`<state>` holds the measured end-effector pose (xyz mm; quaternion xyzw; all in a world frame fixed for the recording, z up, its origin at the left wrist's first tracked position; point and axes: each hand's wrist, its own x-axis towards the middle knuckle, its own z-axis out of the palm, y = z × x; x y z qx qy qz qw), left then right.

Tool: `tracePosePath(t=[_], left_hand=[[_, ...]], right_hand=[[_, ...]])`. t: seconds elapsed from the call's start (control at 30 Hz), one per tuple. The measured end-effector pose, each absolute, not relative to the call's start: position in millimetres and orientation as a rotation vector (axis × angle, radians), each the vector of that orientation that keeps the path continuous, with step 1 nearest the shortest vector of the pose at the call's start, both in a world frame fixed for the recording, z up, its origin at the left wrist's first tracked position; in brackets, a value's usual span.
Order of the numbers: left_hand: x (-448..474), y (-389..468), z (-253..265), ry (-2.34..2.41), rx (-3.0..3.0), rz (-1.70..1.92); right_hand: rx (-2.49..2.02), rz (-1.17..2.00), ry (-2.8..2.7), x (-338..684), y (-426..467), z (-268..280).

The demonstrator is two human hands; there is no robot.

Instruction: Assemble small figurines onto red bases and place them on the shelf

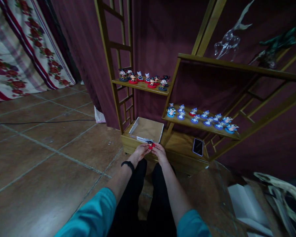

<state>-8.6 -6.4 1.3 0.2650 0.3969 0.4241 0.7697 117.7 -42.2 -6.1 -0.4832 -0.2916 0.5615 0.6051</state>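
Between my two hands is a small figurine (151, 145) with dark hair and a red base. My left hand (141, 151) grips it from the left, a black band around the wrist. From the other side my right hand (159, 152) has its fingers on the red base. Just beyond the hands, a shallow open cardboard box (148, 126) sits on the low wooden ledge of the shelf unit. Similar red- and dark-based figurines (152, 82) stand on the upper left shelf. Blue, purple and red-based figurines (195, 118) line the middle right shelf.
A phone (198, 146) lies on the lower ledge at right. Glass horse-like figures (228, 42) stand on the top right shelf. White boxes (248, 204) lie on the floor at right. A dark cable (44, 122) crosses the tiled floor at left.
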Motion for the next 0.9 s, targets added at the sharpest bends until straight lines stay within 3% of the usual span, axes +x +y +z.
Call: tracePosePath(t=[0.9], left_hand=[[-6.6,-9.8,3.5,0.75,0.649,0.925]], right_hand=[[-1.024,1.298,-0.634,118.9,-40.6,-10.7]])
